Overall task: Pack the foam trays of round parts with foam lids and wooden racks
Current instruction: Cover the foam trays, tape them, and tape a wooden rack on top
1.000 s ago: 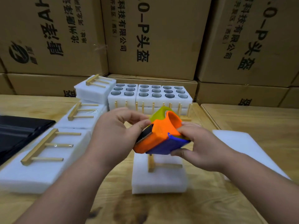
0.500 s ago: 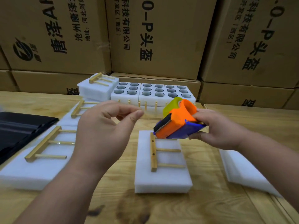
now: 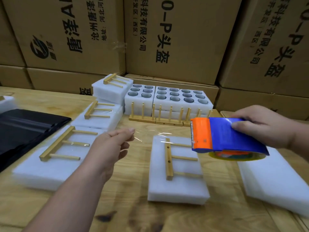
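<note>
Head view showed me a wooden table [image 3: 167, 218] with a covered foam block [image 3: 178, 178] lying nearest, at centre, a wooden rack [image 3: 169, 159] flat on top of it with its pegs pointing right. To the right of it lay a plain foam lid [image 3: 275, 181], partly under my right arm. On the near left sat another covered foam block [image 3: 50, 166], carrying its own rack [image 3: 60, 144] under clear tape.

My left hand [image 3: 111, 146] hovered between those two blocks, thumb and forefinger pinched on the free end of a clear tape strip [image 3: 160, 136] that ran right, over the far edge of the centre block, to the dispenser. My right hand [image 3: 265, 129] was curled around the blue body of the tape dispenser [image 3: 224, 136], which hung above the right side of the centre block, orange blade end pointing left, the yellow roll visible beneath.

Farther left, a black sheet [image 3: 23, 129] lay on the table. Beyond the left block sat a third taped foam block [image 3: 98, 118], and behind it a fourth [image 3: 112, 91], raised on stacked foam. At the far centre stood open foam trays [image 3: 167, 99] with round parts [image 3: 161, 97] in their holes, and upright racks [image 3: 167, 116] stood just in front of them. Cardboard boxes [image 3: 175, 39] were stacked behind everything.
</note>
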